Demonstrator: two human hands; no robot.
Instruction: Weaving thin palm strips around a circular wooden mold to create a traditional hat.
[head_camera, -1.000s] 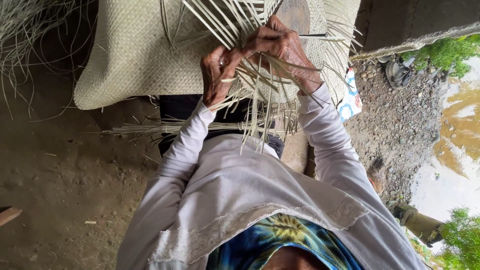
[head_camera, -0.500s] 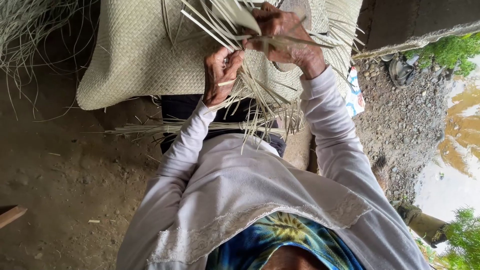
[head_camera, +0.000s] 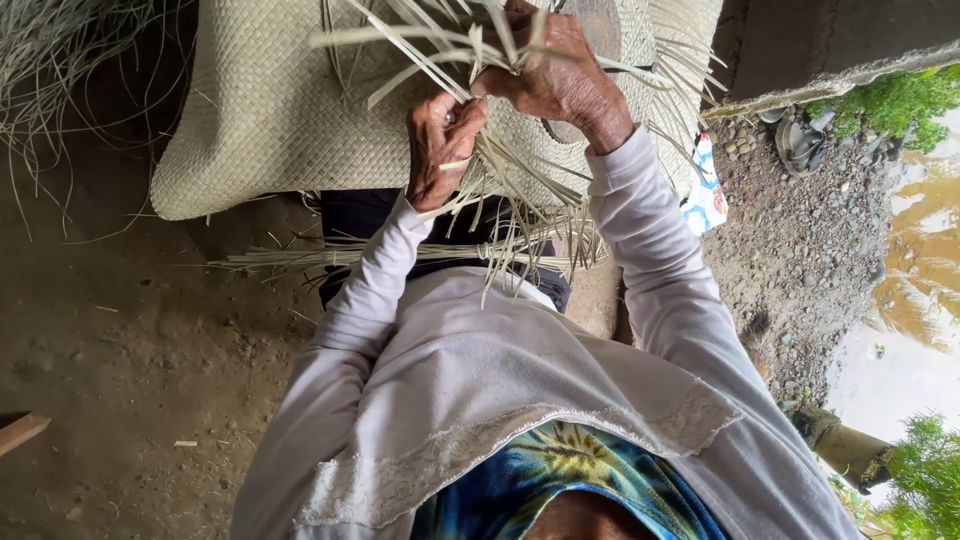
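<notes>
Left hand (head_camera: 438, 150) has its fingers pinched on a few strips (head_camera: 470, 50); right hand (head_camera: 560, 80) grips the bunch above the mat (head_camera: 270, 110). I'd keep tension even and cross one strip at a time.

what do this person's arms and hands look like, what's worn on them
Both arms are covered by long, loose, pale grey-white sleeves that end at the wrists. The left sleeve and right sleeve belong to one top, with a lace-edged layer over the shoulders. The left hand and right hand are bare, without gloves. No watch or bracelet shows.
</notes>
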